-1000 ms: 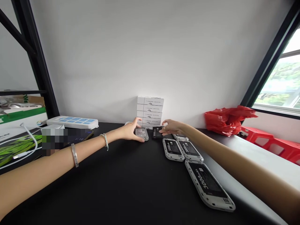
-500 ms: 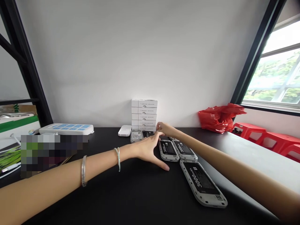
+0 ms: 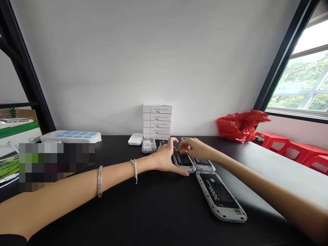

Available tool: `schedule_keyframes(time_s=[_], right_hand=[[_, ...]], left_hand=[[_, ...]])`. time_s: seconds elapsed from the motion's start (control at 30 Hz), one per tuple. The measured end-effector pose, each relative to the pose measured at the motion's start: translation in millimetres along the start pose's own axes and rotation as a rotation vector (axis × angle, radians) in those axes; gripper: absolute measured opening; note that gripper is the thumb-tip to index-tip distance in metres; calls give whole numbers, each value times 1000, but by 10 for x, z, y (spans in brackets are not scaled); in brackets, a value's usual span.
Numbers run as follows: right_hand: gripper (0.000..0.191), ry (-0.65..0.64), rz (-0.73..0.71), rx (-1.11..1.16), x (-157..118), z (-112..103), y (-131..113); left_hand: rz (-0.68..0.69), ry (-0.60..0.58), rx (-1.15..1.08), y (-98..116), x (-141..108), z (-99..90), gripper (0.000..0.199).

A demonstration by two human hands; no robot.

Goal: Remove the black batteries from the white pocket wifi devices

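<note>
Device, light-grey rounded plastic (image 3: 190, 169), sits just right of frame centre, its black flat battery (image 3: 183, 160) marked "3000mAh". My left hand (image 3: 165, 159) is spread open beside it; right hand (image 3: 196, 149) bent over battery, can't tell if gripping. White cardboard box stack (image 3: 157, 119), mid-frame: print illegible.

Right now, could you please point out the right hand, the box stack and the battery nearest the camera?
Right hand (image 3: 196, 149): head view, hand's back.
Box stack (image 3: 157, 124): head view, front faces.
Nearest battery (image 3: 219, 192): head view, black face.
</note>
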State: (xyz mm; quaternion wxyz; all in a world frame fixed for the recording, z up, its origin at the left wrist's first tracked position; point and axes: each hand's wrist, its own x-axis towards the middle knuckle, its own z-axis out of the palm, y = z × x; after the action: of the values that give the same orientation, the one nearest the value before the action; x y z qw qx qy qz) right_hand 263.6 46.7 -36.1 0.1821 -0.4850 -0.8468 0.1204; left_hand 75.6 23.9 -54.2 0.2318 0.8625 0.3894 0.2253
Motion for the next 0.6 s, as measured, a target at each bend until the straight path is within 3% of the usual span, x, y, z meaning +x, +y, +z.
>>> schedule_keyframes(time_s=[0.17,0.27,0.4,0.5,0.6], right_hand=[[29,2,4,4,38,-22,-77],[31,16,-60,61,-45,-127,-212],[35,-74,-165,472,-77,-250,-333],[39,-6,-19,751,94,-320,-273],[40,33,190,747,358,-340,-131]], left_hand=[[33,87,35,38,-55,-4,97],[55,161,93,49,-141,-70,92],[67,245,166,-9,-220,-251,89],[55,279,151,-149,-229,-456,88],[-24,232,124,-347,-242,-659,86]])
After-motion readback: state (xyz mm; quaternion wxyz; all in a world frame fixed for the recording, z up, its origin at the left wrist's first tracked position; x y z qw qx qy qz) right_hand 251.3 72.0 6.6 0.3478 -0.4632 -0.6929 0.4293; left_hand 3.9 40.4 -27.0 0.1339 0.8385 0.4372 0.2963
